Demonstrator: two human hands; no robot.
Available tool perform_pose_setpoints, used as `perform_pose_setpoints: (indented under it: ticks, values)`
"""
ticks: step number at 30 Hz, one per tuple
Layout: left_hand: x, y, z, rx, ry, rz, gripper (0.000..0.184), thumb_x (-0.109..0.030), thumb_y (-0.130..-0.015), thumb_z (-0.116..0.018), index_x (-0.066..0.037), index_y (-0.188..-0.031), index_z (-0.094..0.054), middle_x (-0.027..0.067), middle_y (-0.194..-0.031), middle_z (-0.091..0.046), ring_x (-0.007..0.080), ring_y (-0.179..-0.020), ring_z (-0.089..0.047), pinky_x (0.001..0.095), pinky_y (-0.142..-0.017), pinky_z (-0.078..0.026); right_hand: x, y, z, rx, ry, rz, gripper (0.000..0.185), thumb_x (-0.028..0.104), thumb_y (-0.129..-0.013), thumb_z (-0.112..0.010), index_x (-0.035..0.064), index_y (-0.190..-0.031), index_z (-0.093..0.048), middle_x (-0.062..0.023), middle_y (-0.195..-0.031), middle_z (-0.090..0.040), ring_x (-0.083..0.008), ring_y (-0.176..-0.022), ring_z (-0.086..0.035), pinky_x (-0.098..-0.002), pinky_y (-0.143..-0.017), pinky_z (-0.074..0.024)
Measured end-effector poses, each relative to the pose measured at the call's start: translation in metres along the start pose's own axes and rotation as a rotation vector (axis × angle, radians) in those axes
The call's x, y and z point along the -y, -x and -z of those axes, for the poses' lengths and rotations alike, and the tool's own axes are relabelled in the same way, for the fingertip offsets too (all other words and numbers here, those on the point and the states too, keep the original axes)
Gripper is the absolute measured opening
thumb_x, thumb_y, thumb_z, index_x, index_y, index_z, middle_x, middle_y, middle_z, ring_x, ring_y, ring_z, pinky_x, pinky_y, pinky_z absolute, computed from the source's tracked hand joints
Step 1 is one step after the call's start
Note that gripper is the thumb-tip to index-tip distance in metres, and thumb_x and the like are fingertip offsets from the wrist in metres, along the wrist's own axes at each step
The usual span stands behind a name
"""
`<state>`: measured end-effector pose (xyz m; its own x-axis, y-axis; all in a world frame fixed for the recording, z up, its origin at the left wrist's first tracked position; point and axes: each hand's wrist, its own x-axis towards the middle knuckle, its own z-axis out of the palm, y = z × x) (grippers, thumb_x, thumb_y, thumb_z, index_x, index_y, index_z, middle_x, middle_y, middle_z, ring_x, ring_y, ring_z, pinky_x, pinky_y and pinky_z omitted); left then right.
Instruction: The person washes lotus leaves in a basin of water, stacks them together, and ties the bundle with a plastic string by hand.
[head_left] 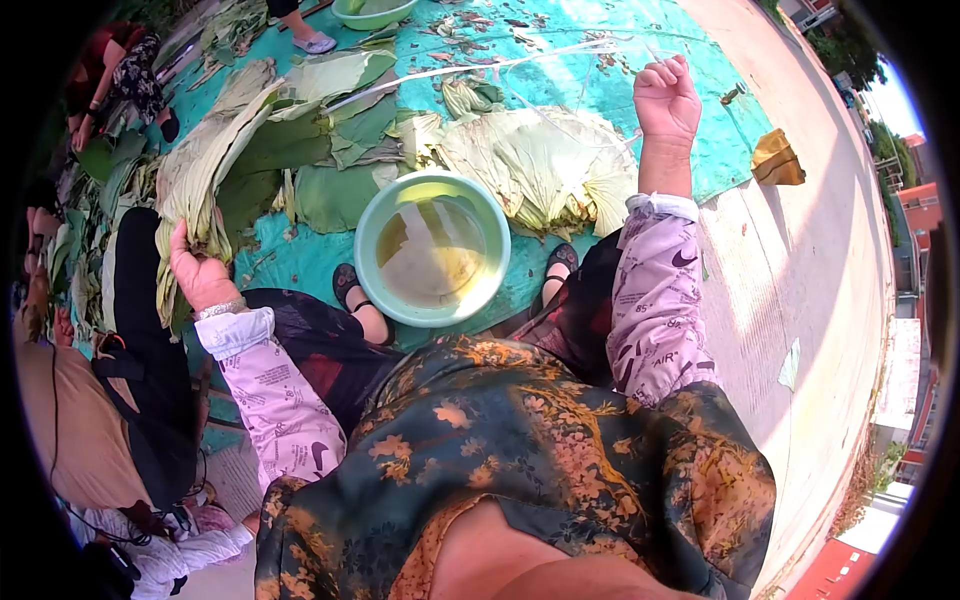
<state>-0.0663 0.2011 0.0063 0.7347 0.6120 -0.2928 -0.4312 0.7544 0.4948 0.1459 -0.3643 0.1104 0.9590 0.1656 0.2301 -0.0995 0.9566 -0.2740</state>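
Note:
My left hand (pixel 203 272) is closed on the gathered lower end of a bundle of large, pale green leaves (pixel 215 150), which look like lotus leaves. Raised at the upper right, my right hand (pixel 667 100) is closed, with thin strands of white string (pixel 470 72) by its fingers. That string stretches leftward over the leaves. Between my feet stands a light green basin (pixel 366 262) with yellowish water in it. Another folded leaf bundle (pixel 545 160) lies just beyond the basin, its gathered end toward my right foot.
A turquoise tarp (pixel 700 135) strewn with leaf scraps covers the ground, with concrete (pixel 780 280) to its right. Other people (pixel 75 420) sit at the left among leaf piles. A second green basin (pixel 375 12) and a brown wrapper-like piece (pixel 777 160) lie farther off.

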Motion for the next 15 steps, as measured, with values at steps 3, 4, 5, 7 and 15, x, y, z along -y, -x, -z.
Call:
perform_pose_setpoints:
  ticks: [3,4,5,7,15]
  values:
    - [-0.003,0.004,0.001,-0.023,-0.02,-0.016,0.034,-0.006,-0.077,-0.057,0.006,-0.109,-0.051,0.0181,-0.107,-0.057,0.0322,-0.097,-0.056,0.0463,-0.086,-0.047,0.012,-0.001,0.005,-0.001,0.012,0.087,0.008,0.013,-0.088,-0.047,0.0074,-0.085,-0.051,0.0015,-0.067,-0.048,-0.0121,-0.058,-0.043,-0.0259,-0.053,-0.0364]
    - [-0.002,0.007,0.0,-0.025,-0.022,-0.015,0.034,-0.006,-0.078,-0.056,0.006,-0.109,-0.05,0.0186,-0.108,-0.056,0.0323,-0.098,-0.055,0.0459,-0.086,-0.047,0.014,-0.002,0.006,0.006,0.015,0.098,0.008,0.013,-0.088,-0.047,0.0075,-0.084,-0.051,0.0016,-0.067,-0.048,-0.0123,-0.057,-0.044,-0.0261,-0.053,-0.0369]
    - [-0.003,0.009,0.002,-0.025,-0.022,-0.013,0.033,-0.005,-0.079,-0.054,0.006,-0.11,-0.05,0.0191,-0.109,-0.055,0.0325,-0.099,-0.055,0.0455,-0.087,-0.047,0.012,0.0,0.007,0.008,0.02,0.102,0.008,0.013,-0.088,-0.047,0.0074,-0.084,-0.051,0.0016,-0.067,-0.048,-0.0123,-0.057,-0.044,-0.0261,-0.053,-0.0369]
    - [-0.005,0.006,0.006,-0.011,-0.03,-0.012,0.033,-0.006,-0.079,-0.054,0.006,-0.11,-0.05,0.0192,-0.108,-0.056,0.0323,-0.099,-0.055,0.045,-0.086,-0.047,0.014,0.0,0.007,0.007,0.032,0.115,0.009,0.014,-0.088,-0.047,0.0074,-0.084,-0.051,0.0016,-0.067,-0.048,-0.0123,-0.058,-0.043,-0.0261,-0.053,-0.0368]
    - [-0.001,0.005,0.009,-0.005,-0.096,-0.003,0.03,-0.008,-0.082,-0.053,0.007,-0.108,-0.051,0.0191,-0.107,-0.056,0.0302,-0.098,-0.056,0.0417,-0.088,-0.047,-0.003,0.005,0.002,0.031,0.057,-0.005,0.006,0.009,-0.088,-0.047,0.0039,-0.089,-0.05,-0.0003,-0.071,-0.047,-0.0123,-0.061,-0.042,-0.0251,-0.056,-0.0349]
